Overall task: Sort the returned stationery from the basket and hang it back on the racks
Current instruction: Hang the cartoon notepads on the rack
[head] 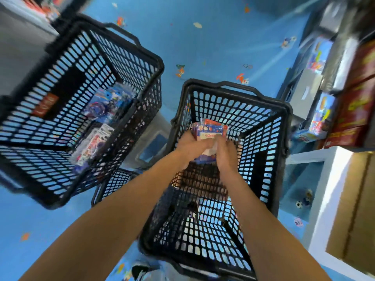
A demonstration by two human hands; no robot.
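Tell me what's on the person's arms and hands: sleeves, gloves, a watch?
Nothing worn shows. Both forearms are bare up to the frame edge, no sleeves. The left hand and right hand are ungloved, with no watch or bracelet at the wrists. Blur hides any rings.

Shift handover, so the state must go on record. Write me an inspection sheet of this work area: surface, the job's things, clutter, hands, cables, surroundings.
Surface: blue floor with small coloured prints; the picture is blurred.
Job's things: stack of packets held inside the basket; second basket holds packaged goods.
Clutter: part of a third basket shows between the two; grey object beside it, unclear what it is.
Hands: left hand and right hand both grip the packets.
Cables: nothing seen.
Surroundings: shelves with boxed goods on the right; cardboard box nearer.
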